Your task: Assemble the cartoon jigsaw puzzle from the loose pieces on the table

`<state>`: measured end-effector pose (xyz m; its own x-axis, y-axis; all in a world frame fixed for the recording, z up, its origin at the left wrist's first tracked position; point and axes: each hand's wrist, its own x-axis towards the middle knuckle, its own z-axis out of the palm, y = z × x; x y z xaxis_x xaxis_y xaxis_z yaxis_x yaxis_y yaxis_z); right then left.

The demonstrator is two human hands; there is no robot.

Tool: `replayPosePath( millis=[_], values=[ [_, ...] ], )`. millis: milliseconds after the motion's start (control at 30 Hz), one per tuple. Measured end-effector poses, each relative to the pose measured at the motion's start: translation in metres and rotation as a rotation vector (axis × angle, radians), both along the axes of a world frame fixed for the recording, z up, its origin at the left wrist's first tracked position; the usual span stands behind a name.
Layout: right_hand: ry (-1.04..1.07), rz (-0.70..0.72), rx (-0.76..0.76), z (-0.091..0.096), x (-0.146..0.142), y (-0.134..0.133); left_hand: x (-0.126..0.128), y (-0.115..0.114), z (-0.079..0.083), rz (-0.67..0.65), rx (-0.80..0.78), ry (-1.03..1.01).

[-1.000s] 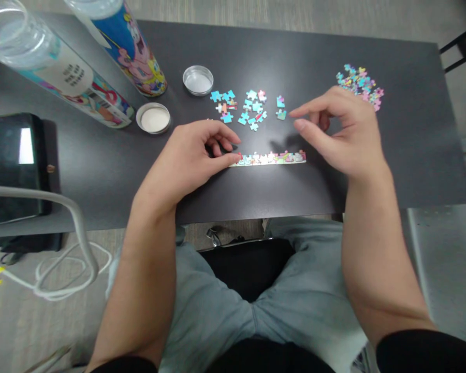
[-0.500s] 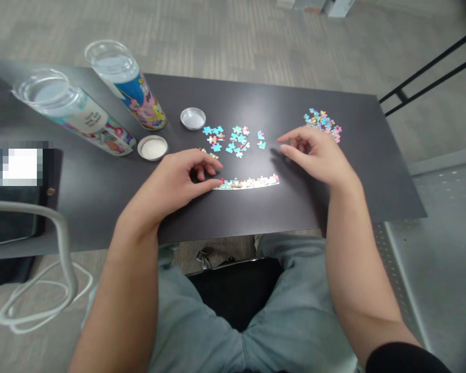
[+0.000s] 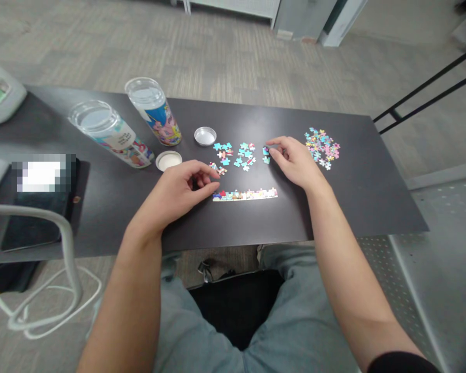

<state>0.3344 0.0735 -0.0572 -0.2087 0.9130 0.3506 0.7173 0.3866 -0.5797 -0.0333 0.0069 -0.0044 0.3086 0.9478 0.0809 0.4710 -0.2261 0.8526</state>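
A strip of joined jigsaw puzzle pieces [image 3: 245,195] lies across the table in front of me. Just off its left end is my left hand [image 3: 188,191], resting with thumb and fingers apart and nothing visible between them. My right hand [image 3: 295,161] reaches over to a small column of puzzle pieces [image 3: 266,159], index finger and thumb parted at its upper piece; whether they touch it I cannot tell. Left of that column lie a group of mostly blue pieces [image 3: 238,162] and another loose group [image 3: 226,161]. Some pieces [image 3: 218,168] sit beside my left fingertips.
A heap of loose puzzle pieces [image 3: 321,147] lies right of my right hand. Two clear printed canisters, one nearer [image 3: 118,140] and one farther [image 3: 161,119], stand at left beside a metal lid [image 3: 205,137] and a pale lid [image 3: 168,160]. A black tablet-like device [image 3: 34,217] lies far left.
My right hand has moved left, from open table to the small column of pieces. The left hand stays by the strip, whose left end now shows. The view has tilted up.
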Motion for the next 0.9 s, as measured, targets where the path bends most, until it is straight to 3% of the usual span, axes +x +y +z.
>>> replayPosePath(
  millis=[167,433,567,900],
  values=[
    [-0.046,0.001,-0.009,-0.001,0.000,-0.001,-0.005,0.006,-0.004,0.207,0.175,0.117],
    [-0.096,-0.076,0.013,-0.008,-0.014,0.013,0.002,0.011,-0.016,0.181,0.309,0.359],
    [-0.103,-0.058,0.053,-0.010,-0.026,0.015,0.005,0.010,-0.017,0.247,0.312,0.450],
    [-0.078,0.018,0.055,-0.006,-0.028,0.018,0.015,0.007,-0.013,0.288,0.266,0.393]
  ],
)
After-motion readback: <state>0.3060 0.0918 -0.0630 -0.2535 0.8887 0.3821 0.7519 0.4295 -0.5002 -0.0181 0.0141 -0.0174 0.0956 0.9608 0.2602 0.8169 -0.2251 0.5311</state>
